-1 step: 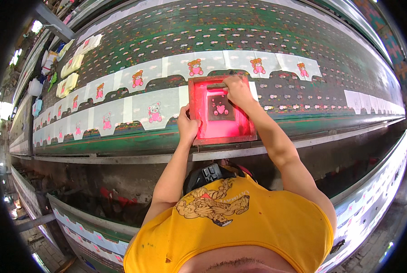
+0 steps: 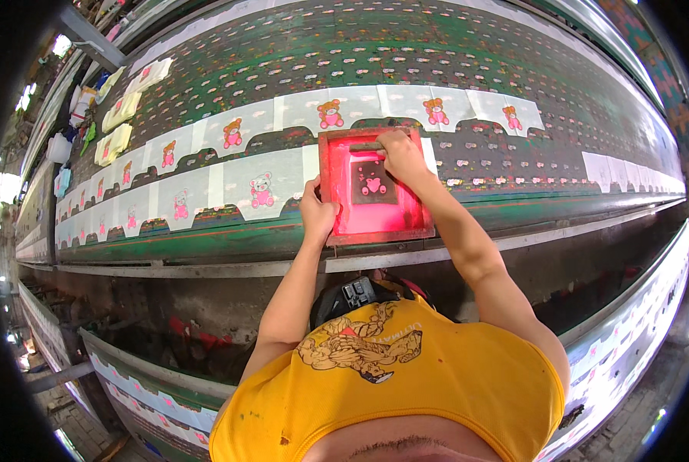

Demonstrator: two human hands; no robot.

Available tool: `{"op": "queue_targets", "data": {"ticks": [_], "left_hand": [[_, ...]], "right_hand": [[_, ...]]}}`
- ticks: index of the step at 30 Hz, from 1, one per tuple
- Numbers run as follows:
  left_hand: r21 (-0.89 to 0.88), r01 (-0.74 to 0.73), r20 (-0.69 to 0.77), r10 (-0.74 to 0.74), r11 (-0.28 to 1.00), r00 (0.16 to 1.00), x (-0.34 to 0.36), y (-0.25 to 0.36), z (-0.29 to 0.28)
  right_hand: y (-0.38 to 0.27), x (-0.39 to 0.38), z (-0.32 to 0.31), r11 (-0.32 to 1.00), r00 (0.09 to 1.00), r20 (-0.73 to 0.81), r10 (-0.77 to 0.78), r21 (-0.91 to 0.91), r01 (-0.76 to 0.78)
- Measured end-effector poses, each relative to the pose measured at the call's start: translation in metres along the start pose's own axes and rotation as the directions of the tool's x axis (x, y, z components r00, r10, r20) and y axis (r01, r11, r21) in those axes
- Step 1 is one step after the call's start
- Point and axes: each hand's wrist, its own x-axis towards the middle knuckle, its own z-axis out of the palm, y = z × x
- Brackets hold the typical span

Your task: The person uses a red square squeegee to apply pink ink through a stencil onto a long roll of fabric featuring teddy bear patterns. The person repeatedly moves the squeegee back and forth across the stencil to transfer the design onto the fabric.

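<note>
Arms reaching forward, left hand curled around the edge of one red frame, right hand closed on one bar, near two rows of bear-printed sheets.

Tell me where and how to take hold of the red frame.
Probably best by the left rail of the red frame, coming from the left with the thumb over its edge. The frame lies flat, this straight side is a slim edge to grip, and the left hand is there. The right forearm crosses the right rail, leaving that side less free.
</note>
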Motion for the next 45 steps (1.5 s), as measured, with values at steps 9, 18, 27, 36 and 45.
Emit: {"op": "queue_targets", "data": {"ticks": [9,18,27,36,45], "left_hand": [[0.110,-0.074,-0.068,0.082,0.991,0.994,0.006,0.004,-0.001],[0.018,-0.032,-0.011,0.033,0.999,0.999,0.009,0.003,-0.001],[-0.007,-0.015,0.006,0.015,1.000,1.000,0.006,0.014,-0.003],[-0.145,-0.090,0.011,0.093,0.985,0.996,-0.005,0.058,0.020],[-0.261,-0.077,0.131,0.114,0.962,0.985,-0.049,0.095,0.171]], "right_hand": [[-0.076,-0.096,-0.017,0.996,0.996,-0.041,-0.082,0.040,0.084],[-0.098,-0.121,-0.030,1.000,1.000,-0.006,-0.007,0.023,0.007],[-0.071,-0.137,-0.046,0.957,0.904,-0.329,0.273,0.001,-0.289],[-0.027,-0.168,-0.038,0.656,0.645,-0.175,0.744,0.375,-0.655],[0.035,-0.226,-0.178,0.680,0.614,-0.295,0.732,0.381,-0.627]]}}
